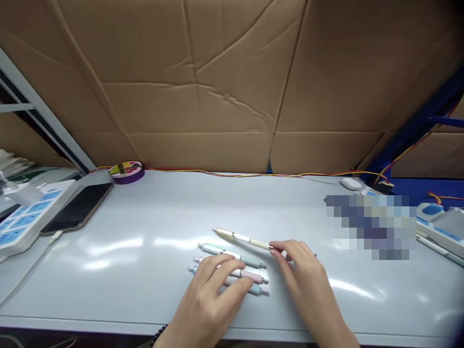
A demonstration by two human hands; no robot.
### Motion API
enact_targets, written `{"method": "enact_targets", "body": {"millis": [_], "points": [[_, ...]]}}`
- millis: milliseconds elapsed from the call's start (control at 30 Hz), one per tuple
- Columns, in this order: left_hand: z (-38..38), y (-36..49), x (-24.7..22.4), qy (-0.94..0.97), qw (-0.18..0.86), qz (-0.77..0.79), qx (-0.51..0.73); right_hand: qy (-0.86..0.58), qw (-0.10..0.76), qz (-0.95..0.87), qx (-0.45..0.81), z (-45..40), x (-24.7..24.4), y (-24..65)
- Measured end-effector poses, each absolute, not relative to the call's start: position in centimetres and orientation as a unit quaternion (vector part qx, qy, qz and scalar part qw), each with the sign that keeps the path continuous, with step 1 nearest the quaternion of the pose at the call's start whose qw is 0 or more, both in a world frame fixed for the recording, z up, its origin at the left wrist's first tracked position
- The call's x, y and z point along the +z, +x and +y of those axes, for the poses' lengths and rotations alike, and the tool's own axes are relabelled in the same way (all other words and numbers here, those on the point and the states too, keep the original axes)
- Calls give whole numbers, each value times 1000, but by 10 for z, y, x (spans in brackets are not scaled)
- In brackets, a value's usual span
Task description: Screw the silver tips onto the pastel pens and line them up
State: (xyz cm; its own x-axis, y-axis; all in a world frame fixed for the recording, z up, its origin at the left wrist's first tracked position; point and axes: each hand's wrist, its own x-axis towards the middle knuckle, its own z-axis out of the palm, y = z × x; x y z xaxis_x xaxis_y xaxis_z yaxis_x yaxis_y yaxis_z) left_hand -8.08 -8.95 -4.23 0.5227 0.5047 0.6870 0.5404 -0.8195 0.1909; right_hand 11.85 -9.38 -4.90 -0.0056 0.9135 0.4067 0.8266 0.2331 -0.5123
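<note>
My right hand (306, 273) pinches one end of a cream-and-white click pen (241, 238) between thumb and fingertips. This pen slants across the table, its other end pointing to the far left. My left hand (212, 290) lies over several more pens, fingers apart and bent slightly. Under or beside its fingers are a green pen (253, 262), a pink pen (255, 277) and a blue pen (256, 290), roughly parallel, their middles partly hidden. A small dark tip (315, 255) shows just past my right hand; what it belongs to is hidden.
A phone (81, 208) on a white cable and a power strip (32, 217) are at the left. A purple tape roll (126, 173) stands at the back, near thin wires (232, 175). A mouse (350, 183), a blurred-out patch and another power strip (440, 227) are at right.
</note>
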Motion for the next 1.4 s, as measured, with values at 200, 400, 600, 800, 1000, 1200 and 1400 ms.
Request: {"method": "enact_targets", "body": {"millis": [200, 400, 600, 800, 1000, 1200, 1400], "points": [[-97, -81, -45, -837, 122, -308, -436, -447, 487, -736, 147, -118, -55, 115], [-93, -79, -49, -889, 67, -271, -363, -404, 478, -764, 155, -123, -74, 117], [-89, -77, -48, -914, 38, -255, -313, -436, 436, -764, 190, -122, -72, 123], [-91, -76, -50, -920, 42, -259, -291, -472, 393, -762, 207, -127, -72, 121], [-91, -76, -53, -923, 69, -264, -271, -447, 410, -769, 201, -125, -72, 121], [-93, -77, -50, -926, 65, -265, -263, -462, 437, -741, 217, -126, -66, 121], [-92, -77, -51, -923, 62, -266, -271, -485, 450, -716, 222, -129, -67, 119]]}}
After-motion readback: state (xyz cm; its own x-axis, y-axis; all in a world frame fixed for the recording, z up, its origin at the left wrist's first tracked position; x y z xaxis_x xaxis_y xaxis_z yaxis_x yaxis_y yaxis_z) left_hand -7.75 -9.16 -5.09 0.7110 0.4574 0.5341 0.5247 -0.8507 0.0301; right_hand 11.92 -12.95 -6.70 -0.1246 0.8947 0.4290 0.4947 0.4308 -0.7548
